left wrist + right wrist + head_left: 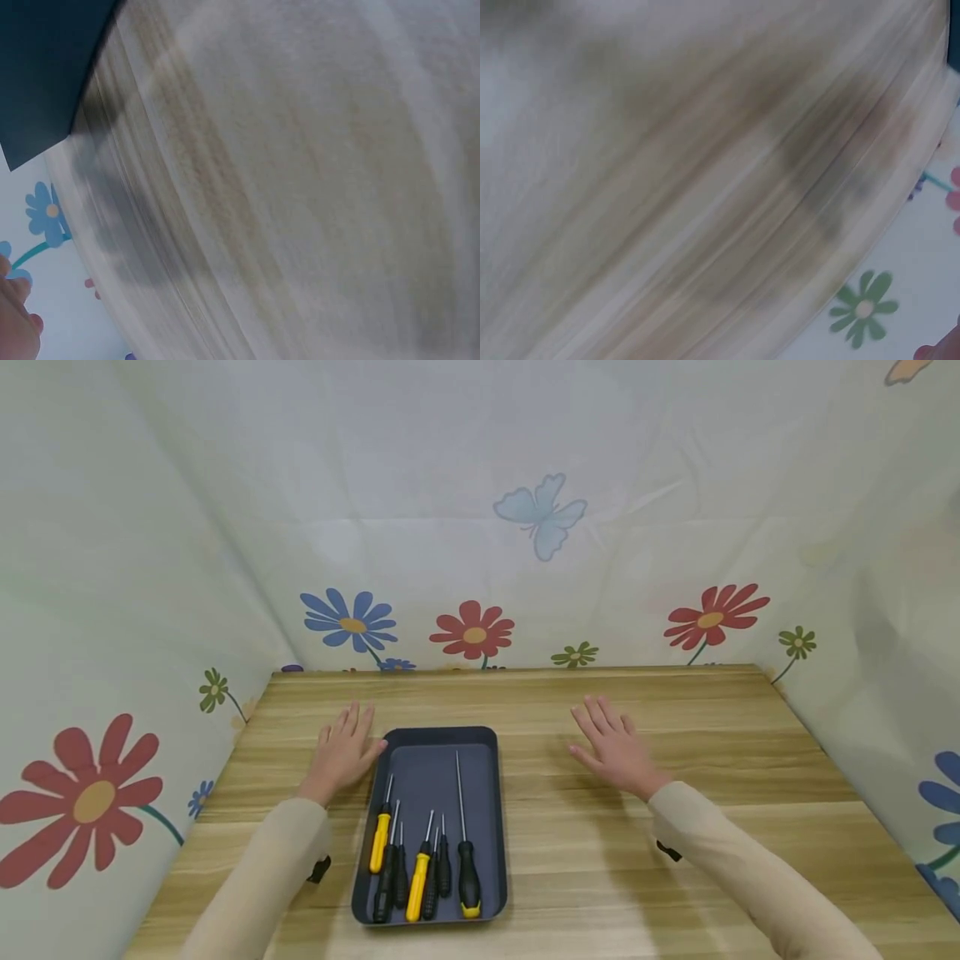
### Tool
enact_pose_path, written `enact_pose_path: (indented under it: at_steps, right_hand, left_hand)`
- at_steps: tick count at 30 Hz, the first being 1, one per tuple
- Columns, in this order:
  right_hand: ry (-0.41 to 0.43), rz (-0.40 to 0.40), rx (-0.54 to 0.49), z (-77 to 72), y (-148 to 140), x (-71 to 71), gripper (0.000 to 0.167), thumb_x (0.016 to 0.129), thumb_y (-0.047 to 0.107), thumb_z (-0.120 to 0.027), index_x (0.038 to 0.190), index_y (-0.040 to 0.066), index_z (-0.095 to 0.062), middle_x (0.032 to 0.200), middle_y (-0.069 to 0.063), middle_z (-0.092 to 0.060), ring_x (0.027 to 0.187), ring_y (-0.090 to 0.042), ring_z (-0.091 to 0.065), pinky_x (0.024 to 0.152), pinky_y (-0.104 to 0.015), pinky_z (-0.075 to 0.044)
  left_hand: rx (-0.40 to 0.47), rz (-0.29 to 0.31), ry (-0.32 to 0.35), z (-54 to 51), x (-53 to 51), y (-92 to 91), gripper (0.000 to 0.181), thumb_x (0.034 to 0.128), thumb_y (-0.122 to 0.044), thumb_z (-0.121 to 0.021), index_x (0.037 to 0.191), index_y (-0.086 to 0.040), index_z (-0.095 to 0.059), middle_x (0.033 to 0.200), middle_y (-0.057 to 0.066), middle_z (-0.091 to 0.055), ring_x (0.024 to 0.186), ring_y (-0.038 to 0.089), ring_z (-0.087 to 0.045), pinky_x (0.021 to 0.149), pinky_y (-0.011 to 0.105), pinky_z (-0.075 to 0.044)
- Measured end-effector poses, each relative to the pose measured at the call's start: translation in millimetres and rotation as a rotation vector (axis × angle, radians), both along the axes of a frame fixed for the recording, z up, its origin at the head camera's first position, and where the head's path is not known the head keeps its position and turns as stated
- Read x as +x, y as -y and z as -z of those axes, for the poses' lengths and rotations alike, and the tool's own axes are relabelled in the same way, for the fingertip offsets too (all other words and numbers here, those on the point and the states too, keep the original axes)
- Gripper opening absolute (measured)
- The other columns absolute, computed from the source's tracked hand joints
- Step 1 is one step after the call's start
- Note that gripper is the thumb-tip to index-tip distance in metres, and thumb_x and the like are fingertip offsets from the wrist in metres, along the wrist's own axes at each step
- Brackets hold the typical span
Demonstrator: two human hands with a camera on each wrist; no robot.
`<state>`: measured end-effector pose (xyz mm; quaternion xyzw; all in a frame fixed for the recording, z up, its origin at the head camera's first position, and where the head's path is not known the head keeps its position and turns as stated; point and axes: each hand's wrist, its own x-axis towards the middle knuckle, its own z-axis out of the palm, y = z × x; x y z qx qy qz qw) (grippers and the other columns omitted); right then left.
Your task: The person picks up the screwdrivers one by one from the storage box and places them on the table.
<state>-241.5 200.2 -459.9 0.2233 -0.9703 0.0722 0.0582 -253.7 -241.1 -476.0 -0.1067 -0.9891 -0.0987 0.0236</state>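
A dark tray (427, 777) stands on the table left of centre. In its near half lie several screwdrivers, some with black handles and two with yellow ones (418, 887); a long one with a black handle (468, 877) lies at the right. My left hand (345, 756), palm down with fingers spread, is beside the tray's far left corner, thumb at the rim; whether it touches is unclear. My right hand (615, 747) is palm down right of the tray, fingers straight, holding nothing. The left wrist view shows part of the left hand (16, 322) at its edge.
The wooden table (555, 860) reaches back to a pale cloth (420, 460) printed with flowers and a butterfly, which also hangs along both sides. In the left wrist view the dark tray's side (52, 67) fills the upper left corner.
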Motion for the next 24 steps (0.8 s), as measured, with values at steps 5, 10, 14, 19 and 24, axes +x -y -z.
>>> enact_pose_path:
  at_steps: [5,10,14,19,24]
  right_hand:
    - [-0.039,-0.062,0.017,1.5,11.6,9.8,0.064,0.089,0.046,-0.042,0.141,0.014,-0.021,0.148,-0.01,-0.011,0.136,-0.029,-0.009,0.103,-0.057,-0.014]
    - [-0.018,-0.112,0.014,-1.0,22.5,19.0,0.064,0.089,0.046,-0.042,0.141,0.015,-0.021,0.148,-0.01,-0.011,0.136,-0.03,-0.009,0.103,-0.057,-0.014]
    - [-0.019,-0.148,0.031,-1.2,31.0,25.7,0.063,0.09,0.047,-0.04,0.141,0.015,-0.022,0.148,-0.01,-0.012,0.136,-0.029,-0.009,0.103,-0.056,-0.017]
    - [-0.043,-0.203,0.028,-0.1,40.8,34.2,0.064,0.089,0.048,-0.041,0.141,0.015,-0.022,0.148,-0.009,-0.013,0.135,-0.029,-0.012,0.102,-0.055,-0.021]
    - [-0.05,-0.262,-0.001,0.3,50.4,42.2,0.064,0.089,0.048,-0.041,0.141,0.015,-0.022,0.147,-0.009,-0.014,0.135,-0.029,-0.015,0.101,-0.054,-0.023]
  left_hand:
    - [0.023,0.026,0.01,1.3,5.4,-0.9,0.068,0.091,-0.045,-0.039,0.142,-0.008,-0.012,0.146,0.02,-0.004,0.133,0.038,-0.009,0.101,0.061,-0.01]
    - [0.052,0.035,0.02,0.8,10.6,-2.2,0.07,0.0903,-0.045,-0.041,0.142,-0.009,-0.01,0.146,0.021,-0.006,0.132,0.038,-0.012,0.1,0.061,-0.013]
    - [0.093,0.026,0.023,0.0,14.0,-3.6,0.072,0.0893,-0.043,-0.044,0.142,-0.009,-0.01,0.145,0.022,-0.009,0.131,0.039,-0.018,0.099,0.062,-0.017]
    - [0.146,0.033,0.038,-0.6,18.3,-5.2,0.073,0.0882,-0.041,-0.048,0.142,-0.007,-0.011,0.144,0.024,-0.013,0.125,0.044,-0.027,0.097,0.06,-0.024]
    - [0.194,0.031,0.062,0.4,22.9,-5.5,0.073,0.0877,-0.037,-0.05,0.141,-0.004,-0.012,0.144,0.024,-0.015,0.125,0.044,-0.026,0.098,0.056,-0.026]
